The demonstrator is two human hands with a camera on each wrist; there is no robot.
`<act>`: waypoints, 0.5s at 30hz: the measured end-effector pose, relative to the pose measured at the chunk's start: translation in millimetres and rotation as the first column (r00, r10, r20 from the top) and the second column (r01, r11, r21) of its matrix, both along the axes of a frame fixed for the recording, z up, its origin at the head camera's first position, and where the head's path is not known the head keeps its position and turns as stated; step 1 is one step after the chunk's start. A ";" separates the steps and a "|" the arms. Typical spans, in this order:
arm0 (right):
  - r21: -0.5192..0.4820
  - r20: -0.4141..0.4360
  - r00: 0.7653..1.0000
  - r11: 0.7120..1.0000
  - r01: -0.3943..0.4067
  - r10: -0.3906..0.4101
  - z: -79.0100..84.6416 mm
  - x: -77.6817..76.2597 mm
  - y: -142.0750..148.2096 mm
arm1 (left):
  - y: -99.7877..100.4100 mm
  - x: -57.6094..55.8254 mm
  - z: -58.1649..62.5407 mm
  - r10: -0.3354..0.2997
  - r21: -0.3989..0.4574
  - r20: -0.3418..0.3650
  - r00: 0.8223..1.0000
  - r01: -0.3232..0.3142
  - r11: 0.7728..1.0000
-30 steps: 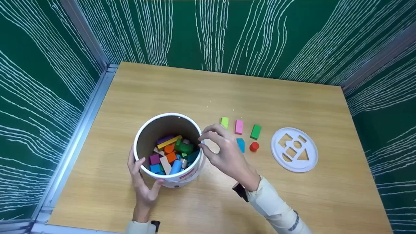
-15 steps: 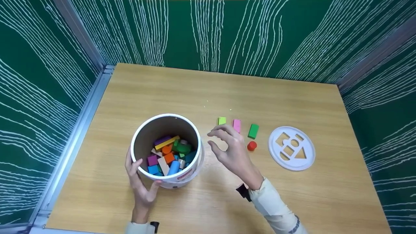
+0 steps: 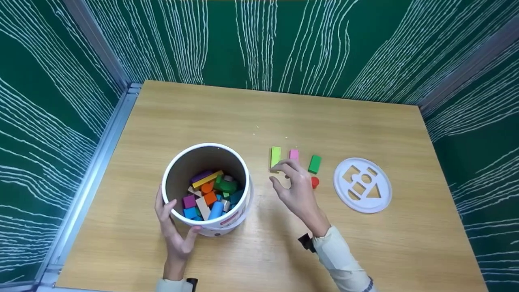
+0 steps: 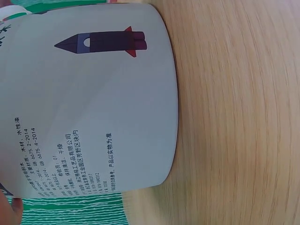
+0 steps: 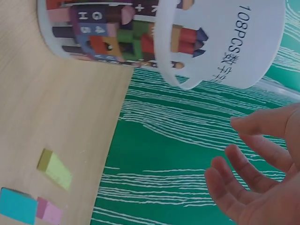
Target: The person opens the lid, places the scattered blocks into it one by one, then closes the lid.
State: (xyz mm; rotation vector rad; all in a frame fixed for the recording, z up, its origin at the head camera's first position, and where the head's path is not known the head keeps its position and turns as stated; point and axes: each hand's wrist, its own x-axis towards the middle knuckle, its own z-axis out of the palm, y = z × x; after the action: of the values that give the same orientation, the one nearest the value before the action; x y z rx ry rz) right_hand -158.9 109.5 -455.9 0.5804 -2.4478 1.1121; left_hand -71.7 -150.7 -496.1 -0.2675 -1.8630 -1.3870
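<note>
My left hand holds the white bucket by its near left rim, fingertips over the edge and thumb against the outside. Inside lie many coloured blocks, among them a blue cylinder and an orange cube. The left wrist view is filled by the printed bucket wall. To the right of the bucket, my right hand hovers with loosely bent fingers and nothing between them. Beyond its fingertips lies a lime block, beside a pink block. A blue block shows in the right wrist view.
A green block and a red cylinder lie right of my right hand. Farther right is a round white lid with shaped cut-outs. Green walls with white lines surround the wooden table. A handle crosses the bucket's side.
My right hand has left the bucket's right rim and moved right, now covering the blue block in the head view. The left hand keeps its grip on the bucket.
</note>
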 end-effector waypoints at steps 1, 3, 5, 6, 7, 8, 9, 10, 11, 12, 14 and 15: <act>0.007 -0.001 1.000 1.000 0.009 -0.009 -1.8 -0.5 0.8 | 0.0 -0.2 0.3 0.000 -0.001 -0.002 1.000 0.000 1.000; 0.023 -0.003 1.000 0.999 0.029 -0.029 -5.2 -1.0 2.3 | -0.1 -0.2 0.6 0.000 -0.004 -0.004 1.000 -0.001 1.000; 0.044 -0.008 0.999 0.998 0.052 -0.051 -9.5 -1.9 4.0 | -0.1 -0.4 0.9 -0.002 -0.004 -0.008 1.000 0.002 1.000; 0.055 -0.011 0.998 0.996 0.064 -0.064 -11.8 -2.3 4.9 | -0.1 -0.4 1.1 -0.003 -0.004 -0.009 1.000 0.003 1.000; 0.061 -0.012 0.997 0.995 0.074 -0.074 -14.2 -2.9 5.7 | -0.1 -0.4 1.2 -0.002 -0.005 -0.009 1.000 0.002 1.000; 0.068 -0.012 0.996 0.994 0.084 -0.083 -16.4 -3.3 6.4 | -0.1 -0.3 1.4 -0.001 -0.005 -0.009 1.000 0.001 1.000; 0.076 -0.010 0.995 0.993 0.095 -0.095 -18.7 -3.9 7.2 | -0.1 -0.2 1.5 -0.002 -0.005 -0.010 1.000 0.002 1.000; 0.079 -0.008 0.995 0.992 0.103 -0.103 -21.1 -4.3 8.2 | -0.1 0.0 1.7 -0.002 -0.004 -0.008 1.000 0.002 1.000; 0.081 -0.007 0.994 0.991 0.109 -0.109 -23.3 -4.9 9.0 | -0.2 0.3 1.8 -0.001 -0.004 -0.003 1.000 0.001 1.000; 0.082 -0.004 0.993 0.990 0.117 -0.117 -25.4 -5.4 9.9 | -0.3 0.7 2.0 -0.001 -0.004 0.003 1.000 0.001 1.000; 0.079 0.004 0.992 0.989 0.127 -0.128 -29.7 -6.7 12.0 | -0.3 1.3 2.1 -0.002 -0.003 0.013 1.000 0.002 1.000; 0.078 0.009 0.991 0.988 0.132 -0.133 -32.1 -7.4 13.1 | -0.4 1.6 2.2 -0.002 -0.005 0.019 1.000 0.002 1.000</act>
State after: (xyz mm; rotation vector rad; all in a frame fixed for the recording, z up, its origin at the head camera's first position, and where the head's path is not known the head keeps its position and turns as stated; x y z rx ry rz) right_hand -166.3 122.6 -488.0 0.4263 -2.5104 0.9766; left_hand -70.1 -151.1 -493.9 -0.2598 -1.8826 -1.3910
